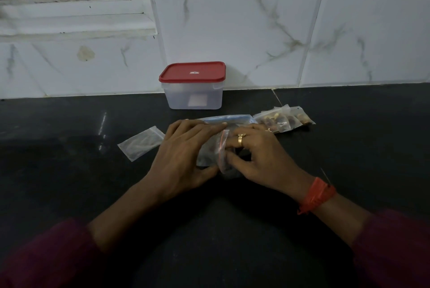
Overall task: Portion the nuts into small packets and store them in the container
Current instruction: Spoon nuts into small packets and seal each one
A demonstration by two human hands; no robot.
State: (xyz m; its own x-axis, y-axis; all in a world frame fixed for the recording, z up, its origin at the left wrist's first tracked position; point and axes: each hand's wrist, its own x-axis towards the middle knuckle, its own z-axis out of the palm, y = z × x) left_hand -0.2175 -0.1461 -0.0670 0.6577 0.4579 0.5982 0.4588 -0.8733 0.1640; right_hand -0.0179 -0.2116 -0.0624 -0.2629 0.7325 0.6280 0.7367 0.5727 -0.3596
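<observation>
**A:** Where is the small packet?

**B:** The small packet [223, 155], clear with a red zip strip, is near the middle of the dark table [69, 183], between the two hands. It is too dim to tell what is inside.

**A:** And the grips?

**B:** The right grip [258, 159] has curled fingers, and its thumb and forefinger pinch the packet at the red strip. The left grip [183, 155] is released. Its fingers lie straight over the packet's left part and the large bag [229, 119], with the thumb reaching toward the packet's lower edge.

**A:** What about the large bag?

**B:** It is clear, with a blue zip strip along its far edge, and lies flat on the table under both hands.

**A:** Are any packets filled?

**B:** A cluster of filled packets [285, 120] lies just right of the large bag, overlapping one another. Brown and pale nuts [276, 115] show through the plastic.

**A:** Any empty ones?

**B:** An empty packet [140, 143] lies flat just left of the left grip. I cannot tell whether it is one or a stack.

**A:** And the container?

**B:** The container [194, 99] stands behind the large bag, close to the tiled wall [256, 31], with its red lid [192, 72] on.

**A:** Is the person wearing anything?

**B:** There is a gold ring [240, 139] on a right finger, an orange band [316, 194] on the right wrist, and dark red sleeves [46, 259].
</observation>
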